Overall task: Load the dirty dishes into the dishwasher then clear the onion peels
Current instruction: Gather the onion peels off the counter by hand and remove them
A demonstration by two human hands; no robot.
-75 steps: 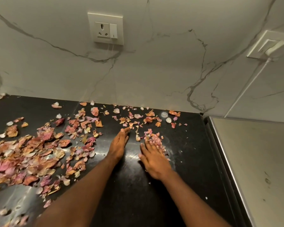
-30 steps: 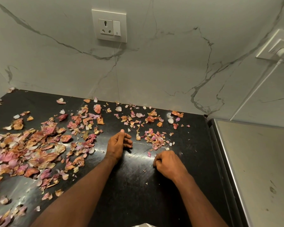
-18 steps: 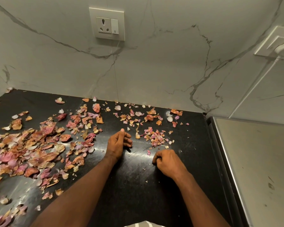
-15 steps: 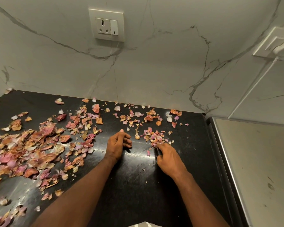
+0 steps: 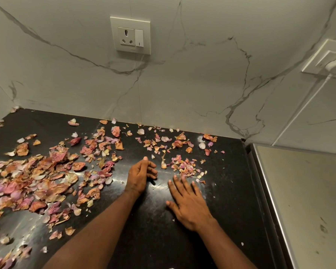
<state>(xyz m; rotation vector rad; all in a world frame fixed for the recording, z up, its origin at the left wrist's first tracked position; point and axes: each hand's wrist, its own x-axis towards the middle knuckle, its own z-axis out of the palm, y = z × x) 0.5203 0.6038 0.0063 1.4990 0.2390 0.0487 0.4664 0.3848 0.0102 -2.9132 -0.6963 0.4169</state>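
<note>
The right hand (image 5: 188, 204) had uncurled, flat on the worktop (image 5: 229, 191) beside the small peels (image 5: 186, 166); left hand (image 5: 141, 176) stayed cupped, empty; gathering continued.

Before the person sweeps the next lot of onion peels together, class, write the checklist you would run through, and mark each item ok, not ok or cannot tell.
1. Right hand free to sweep: ok, flat on the black counter with fingers straight.
2. Left hand empty: cannot tell, its fingers are curled inward.
3. Small pile of peels within reach: ok, just beyond the right fingertips.
4. Peels gathered into one place: not ok, the large spread of peels covers the counter's left side.
5. Bin or container ready for peels: not ok, none in view.
6. Wall socket clear of the work: ok, high on the wall.
</note>
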